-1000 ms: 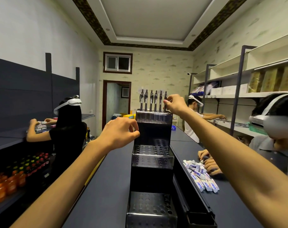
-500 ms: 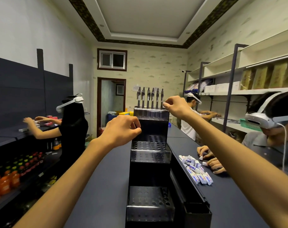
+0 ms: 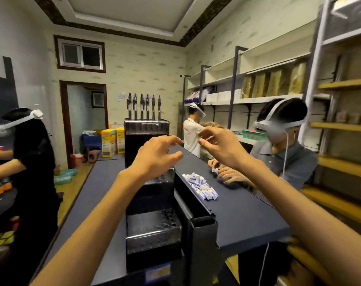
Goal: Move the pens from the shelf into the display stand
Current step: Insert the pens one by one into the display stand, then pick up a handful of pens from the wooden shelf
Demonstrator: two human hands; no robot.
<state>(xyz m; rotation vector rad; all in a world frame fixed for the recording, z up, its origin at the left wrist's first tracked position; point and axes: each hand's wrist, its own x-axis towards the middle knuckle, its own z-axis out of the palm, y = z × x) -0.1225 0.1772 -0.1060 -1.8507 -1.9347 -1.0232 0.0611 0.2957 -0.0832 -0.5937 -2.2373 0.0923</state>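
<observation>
A black stepped display stand (image 3: 152, 230) with rows of holes stands on the dark counter (image 3: 237, 215). Several dark pens (image 3: 144, 107) stand upright in its top tier. My left hand (image 3: 155, 155) hovers in front of the upper tiers, fingers loosely curled, holding nothing. My right hand (image 3: 220, 145) hangs in the air to the right of the stand, fingers relaxed and spread, also empty. Both hands are clear of the pens.
A pile of small white packets (image 3: 202, 188) lies on the counter to the right, beside another person's hands (image 3: 227, 174). A black box (image 3: 202, 219) abuts the stand's right side. People stand left, far and right. Shelves (image 3: 278, 96) line the right wall.
My right hand has let go of the rightmost pen in the top tier and drawn back toward me. The left hand has loosened. The view has swung to the right.
</observation>
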